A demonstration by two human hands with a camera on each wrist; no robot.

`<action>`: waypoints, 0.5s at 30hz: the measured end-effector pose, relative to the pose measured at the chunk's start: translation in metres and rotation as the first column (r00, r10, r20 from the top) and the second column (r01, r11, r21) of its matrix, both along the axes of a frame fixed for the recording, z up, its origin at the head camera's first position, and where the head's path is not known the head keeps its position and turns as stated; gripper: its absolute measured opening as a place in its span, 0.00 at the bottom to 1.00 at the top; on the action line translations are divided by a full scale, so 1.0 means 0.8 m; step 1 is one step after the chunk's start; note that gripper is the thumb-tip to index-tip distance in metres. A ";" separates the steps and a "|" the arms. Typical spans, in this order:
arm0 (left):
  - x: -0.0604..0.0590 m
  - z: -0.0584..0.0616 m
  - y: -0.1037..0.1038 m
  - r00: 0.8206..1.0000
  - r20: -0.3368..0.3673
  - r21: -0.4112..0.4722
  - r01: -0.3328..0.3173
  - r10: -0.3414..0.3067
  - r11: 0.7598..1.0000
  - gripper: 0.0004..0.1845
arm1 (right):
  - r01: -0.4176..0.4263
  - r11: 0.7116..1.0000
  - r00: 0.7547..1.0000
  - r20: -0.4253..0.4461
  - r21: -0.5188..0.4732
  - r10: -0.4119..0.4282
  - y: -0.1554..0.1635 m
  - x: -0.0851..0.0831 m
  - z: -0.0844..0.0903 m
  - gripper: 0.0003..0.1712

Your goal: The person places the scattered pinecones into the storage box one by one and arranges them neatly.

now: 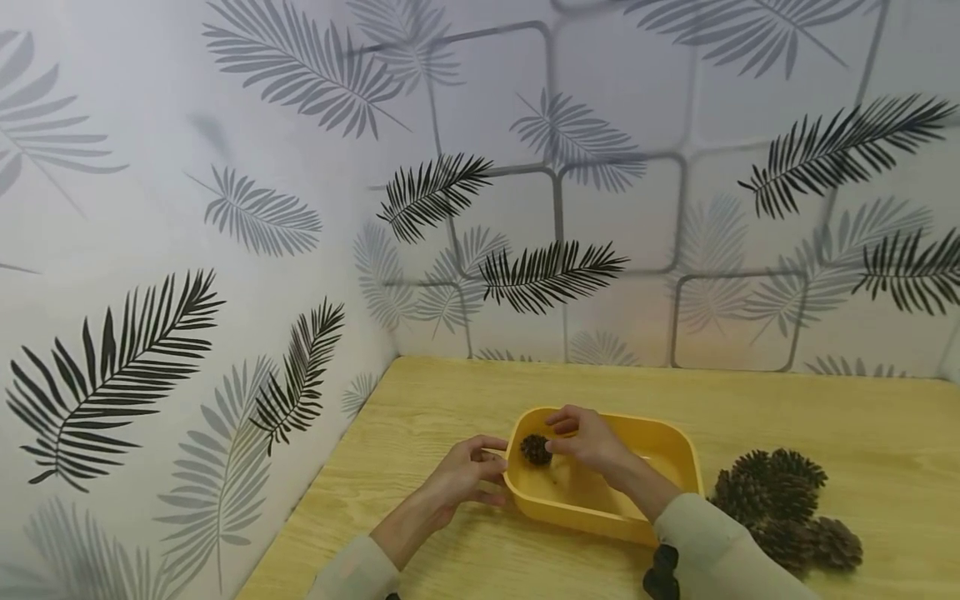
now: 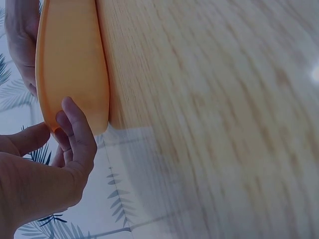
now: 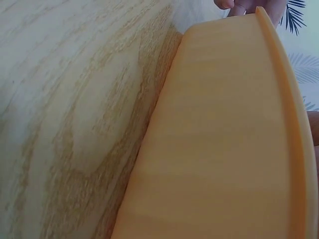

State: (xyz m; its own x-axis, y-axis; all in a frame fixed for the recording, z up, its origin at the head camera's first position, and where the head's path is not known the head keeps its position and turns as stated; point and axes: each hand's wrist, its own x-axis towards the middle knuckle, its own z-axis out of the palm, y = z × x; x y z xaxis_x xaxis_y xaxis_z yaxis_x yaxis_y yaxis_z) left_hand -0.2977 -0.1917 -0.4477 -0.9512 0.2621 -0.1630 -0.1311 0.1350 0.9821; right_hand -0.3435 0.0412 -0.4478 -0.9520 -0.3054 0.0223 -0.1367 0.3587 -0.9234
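A yellow plastic tub (image 1: 678, 448) sits on the wooden table (image 1: 450, 400). My left hand (image 1: 480, 471) grips the tub's left rim, thumb on top and fingers on the outer wall; the left wrist view shows those fingers (image 2: 75, 132) against the tub's orange-yellow side (image 2: 70, 59). My right hand (image 1: 577, 437) reaches over the tub and pinches a small dark pine cone (image 1: 536, 448) just inside its left end. The right wrist view shows only the tub's outer wall (image 3: 219, 139) and fingertips (image 3: 244, 6) of the other hand at its far rim.
A heap of several larger pine cones (image 1: 780, 508) lies on the table to the right of the tub. Walls papered with palm leaves (image 1: 547, 275) close the table at the back and left, meeting in a corner.
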 end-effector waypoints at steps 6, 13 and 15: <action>-0.003 0.000 0.002 1.000 0.005 0.001 -0.003 0.003 1.000 0.22 | 0.028 1.000 1.000 0.007 -0.003 -0.028 0.004 0.002 0.004 0.20; -0.002 -0.002 0.003 1.000 0.005 0.003 0.010 -0.010 1.000 0.23 | 0.045 0.999 0.999 0.019 -0.011 -0.044 0.005 0.005 0.003 0.19; 0.000 -0.002 0.002 1.000 0.005 0.007 0.009 -0.009 1.000 0.23 | 0.032 0.999 0.999 0.027 -0.034 -0.031 0.004 0.006 0.003 0.19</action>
